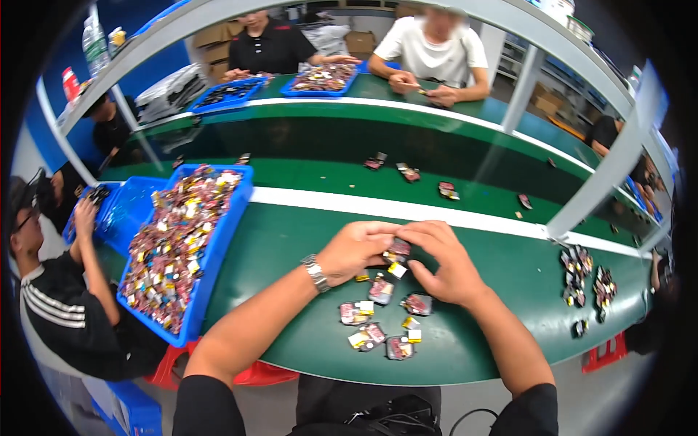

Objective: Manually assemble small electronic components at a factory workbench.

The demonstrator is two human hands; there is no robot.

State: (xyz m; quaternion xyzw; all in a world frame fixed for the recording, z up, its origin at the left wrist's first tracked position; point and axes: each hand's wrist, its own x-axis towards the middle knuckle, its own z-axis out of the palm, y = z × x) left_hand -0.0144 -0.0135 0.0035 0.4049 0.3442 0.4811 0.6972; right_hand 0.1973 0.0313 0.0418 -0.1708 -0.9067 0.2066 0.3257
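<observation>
Between my hands, above the green table, is a small dark-backed part (398,249) with a pinkish face and a yellow-and-white tab; its exact kind cannot be made out. My left hand (355,251), with a metal watch on the wrist, pinches it from the left. The fingers of my right hand (445,265) curve over its top edge, the thumb near its lower right side. Just below lie several similar parts, among them one part (380,289) under my hands, another part (417,304) to the right and a third part (400,347) nearest the front edge.
A blue bin (240,218) heaped with such parts stands at my left. More parts lie in clusters (576,272) at right. Beyond a white rail (320,200), loose parts rest on a green belt (291,167). Co-workers sit opposite and at left. Metal posts (527,87) frame the bench.
</observation>
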